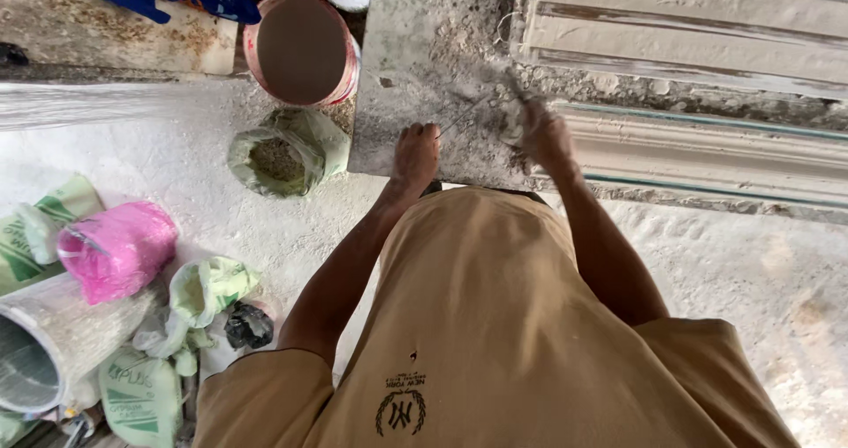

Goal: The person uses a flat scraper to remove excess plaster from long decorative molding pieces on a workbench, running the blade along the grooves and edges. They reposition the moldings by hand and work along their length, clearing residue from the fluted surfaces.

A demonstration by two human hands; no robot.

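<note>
Nearest the head camera we see our tan shirt [495, 324], and past it both arms reach forward to a dusty grey slab [415, 68] that serves as our table. Our left hand [415, 155] rests near the slab's front edge, fingers curled down onto it, pinching the near end of a thin wire [464, 115] whose long axis runs up and rightward. Our right hand [541, 134], slightly farther out, is closed around a pale fibrous clump [517, 121] at the wire's far end.

Rough, dusty grey slab [424, 86]; seemingly matt plaster mouldings [698, 41].
</note>
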